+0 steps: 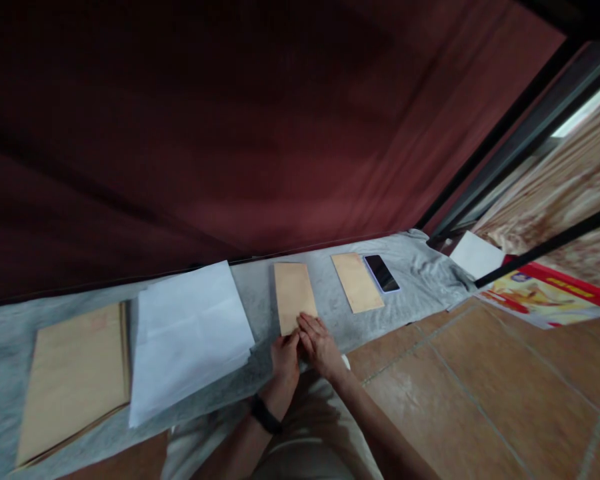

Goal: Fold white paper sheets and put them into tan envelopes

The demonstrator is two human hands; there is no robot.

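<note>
Brown envelope [294, 291], flat on the grey cloth [260, 380]: we pressed its near end, right hand [321, 345] fingers straight and together, left hand [285, 355] fingertips touching its corner. Beside: white paper [190, 333], second envelope [357, 282], phone [381, 273].

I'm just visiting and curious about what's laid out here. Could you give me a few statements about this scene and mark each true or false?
1. Both hands rest at the near end of the middle brown envelope. True.
2. The phone lies on the white paper stack. False: it lies on the grey cloth beside the right brown envelope.
3. The left hand has a dark band at the wrist. True.
4. The right hand grips a pen. False: it lies flat, holding nothing.
</note>
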